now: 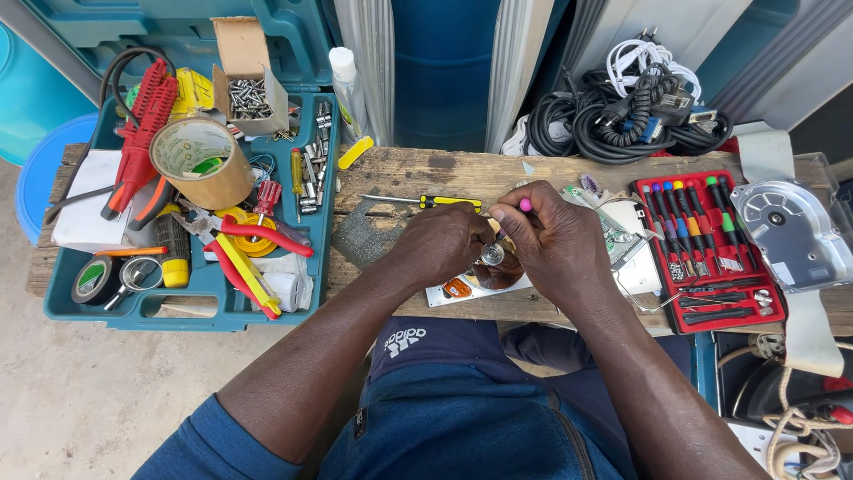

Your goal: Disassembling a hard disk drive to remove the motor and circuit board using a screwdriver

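Wooden bench [418, 169], right hand [555, 244] pinching pink-capped screwdriver [524, 205]

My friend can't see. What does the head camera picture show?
Two hands work on an opened hard drive on a wooden bench: the right hand pinches a small pink-tipped screwdriver, the left hand steadies the drive. A teal toolbox sits left, a red screwdriver set right.
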